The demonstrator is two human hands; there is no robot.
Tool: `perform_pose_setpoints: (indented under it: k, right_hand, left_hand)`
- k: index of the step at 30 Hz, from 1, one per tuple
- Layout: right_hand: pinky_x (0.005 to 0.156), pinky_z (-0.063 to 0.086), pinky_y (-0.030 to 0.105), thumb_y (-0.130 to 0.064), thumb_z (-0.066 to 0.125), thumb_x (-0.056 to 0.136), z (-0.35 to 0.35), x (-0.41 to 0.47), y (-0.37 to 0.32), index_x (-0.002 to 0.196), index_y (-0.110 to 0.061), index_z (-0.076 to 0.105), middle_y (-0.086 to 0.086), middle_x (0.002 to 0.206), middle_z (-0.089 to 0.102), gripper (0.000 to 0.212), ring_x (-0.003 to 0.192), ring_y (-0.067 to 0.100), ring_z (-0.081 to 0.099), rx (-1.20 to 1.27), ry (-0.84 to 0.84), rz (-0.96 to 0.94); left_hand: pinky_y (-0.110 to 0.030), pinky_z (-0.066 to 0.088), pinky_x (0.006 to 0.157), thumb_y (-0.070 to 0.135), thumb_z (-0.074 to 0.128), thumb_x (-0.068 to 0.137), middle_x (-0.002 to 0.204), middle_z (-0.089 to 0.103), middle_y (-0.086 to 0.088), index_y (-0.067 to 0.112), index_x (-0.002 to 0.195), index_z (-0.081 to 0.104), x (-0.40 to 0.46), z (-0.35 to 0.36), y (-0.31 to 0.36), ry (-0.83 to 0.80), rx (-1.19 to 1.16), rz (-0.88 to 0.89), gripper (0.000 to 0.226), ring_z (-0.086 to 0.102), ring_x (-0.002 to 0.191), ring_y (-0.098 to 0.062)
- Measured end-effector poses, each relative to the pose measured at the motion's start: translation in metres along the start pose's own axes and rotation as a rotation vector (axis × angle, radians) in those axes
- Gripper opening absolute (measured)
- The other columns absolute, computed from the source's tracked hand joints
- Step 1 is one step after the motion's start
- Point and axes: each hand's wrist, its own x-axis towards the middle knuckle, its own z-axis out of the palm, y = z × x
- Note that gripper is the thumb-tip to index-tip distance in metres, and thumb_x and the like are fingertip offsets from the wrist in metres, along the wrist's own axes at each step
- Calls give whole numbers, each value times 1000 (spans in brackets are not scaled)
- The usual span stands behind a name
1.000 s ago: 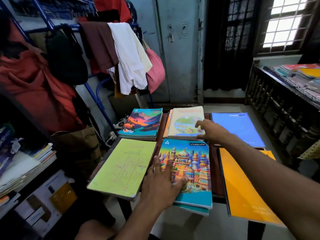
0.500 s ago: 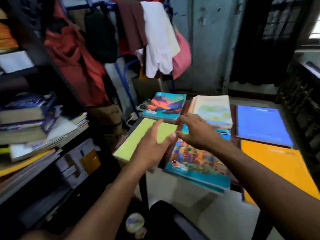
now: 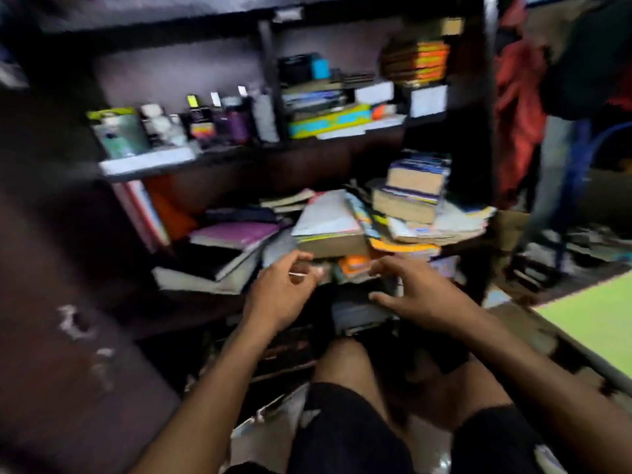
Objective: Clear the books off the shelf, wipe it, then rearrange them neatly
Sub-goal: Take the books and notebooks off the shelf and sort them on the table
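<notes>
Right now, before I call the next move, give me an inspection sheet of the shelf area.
Surface: dark shelf unit; lower shelf still loaded, not wiped.
Job's things: messy book pile on the lower shelf, some flat, some tilted; purple book to its left.
Clutter: bottles and small containers on the upper shelf's left; flat stacked books and boxes on its right.
Grippers: left hand and right hand reach toward the pile, fingers loosely spread, holding nothing; blur hides contact.
Cables: nothing seen.
Surroundings: red garment hanging right; green book at lower right.
</notes>
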Motion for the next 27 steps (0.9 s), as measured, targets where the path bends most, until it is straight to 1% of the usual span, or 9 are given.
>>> perform_pose_setpoints:
  k: [3, 5, 9, 11, 13, 17, 21, 25, 27]
  right_hand:
    - [87, 39, 28, -39, 75, 86, 29, 30, -39, 116, -24, 61, -4, 108, 54, 36, 109, 19, 57, -12, -44, -102]
    - [92, 41, 30, -40, 74, 88, 43, 43, -60, 123, -24, 59, -3, 113, 55, 42, 114, 19, 55, -5, -82, -129]
    - [100, 40, 30, -45, 67, 92, 60, 67, -82, 135, -30, 47, -5, 132, 50, 49, 126, 14, 47, -16, -182, -140]
    - [100, 39, 31, -45, 67, 92, 65, 81, -89, 138, -31, 42, -4, 137, 48, 54, 130, 16, 45, -17, -201, -149]
    - [101, 40, 32, -46, 67, 92, 71, 100, -97, 142, -32, 36, -2, 142, 46, 60, 133, 18, 43, 5, -211, -154]
    - [104, 40, 33, -45, 68, 92, 80, 133, -106, 145, -29, 33, 2, 145, 46, 66, 133, 20, 45, 34, -248, -141]
    - [106, 42, 38, -45, 69, 91, 88, 158, -96, 143, -32, 32, 3, 147, 45, 65, 133, 21, 45, 37, -255, -150]
    - [105, 42, 36, -46, 68, 91, 106, 164, -73, 146, -34, 26, 2, 151, 40, 70, 134, 21, 43, 13, -306, -126]
    - [106, 39, 33, -51, 65, 90, 117, 160, -67, 152, -31, 22, 4, 152, 37, 78, 137, 24, 40, -109, -370, -130]
  left_hand:
    - [-39, 55, 93, 68, 59, 71, 109, 73, 8, 33, 116, 65, -7, -36, -48, 98, 73, -84, 57, 71, 101, -16]
    - [-39, 50, 101, 59, 68, 76, 126, 66, 2, 30, 129, 60, -6, -51, -77, 158, 180, -102, 61, 62, 118, -22]
    - [-43, 34, 117, 37, 82, 80, 165, 23, 0, 31, 159, 23, 3, -64, -118, 201, 368, -151, 98, 26, 148, -27]
    - [-48, 28, 121, 33, 84, 79, 170, 2, 4, 35, 161, 9, 12, -66, -134, 184, 456, -163, 111, 8, 155, -24]
    - [-50, 24, 123, 34, 85, 78, 171, -7, 5, 34, 162, 3, 29, -71, -148, 173, 549, -163, 118, -3, 157, -24]
    - [-57, 19, 123, 35, 86, 74, 171, -9, 5, 34, 161, -3, 68, -84, -161, 116, 640, -126, 125, -6, 157, -24]
    - [-62, 1, 123, 30, 77, 80, 170, -13, 10, 40, 161, -4, 84, -75, -160, -36, 642, -83, 115, -7, 157, -16]
    - [-62, -2, 123, 26, 74, 76, 170, -4, 6, 36, 161, 8, 84, -65, -164, 14, 617, -72, 109, -1, 156, -16]
    - [-62, -1, 122, 29, 73, 77, 170, -1, 4, 35, 161, 10, 85, -64, -164, 7, 613, -63, 105, 0, 156, -17]
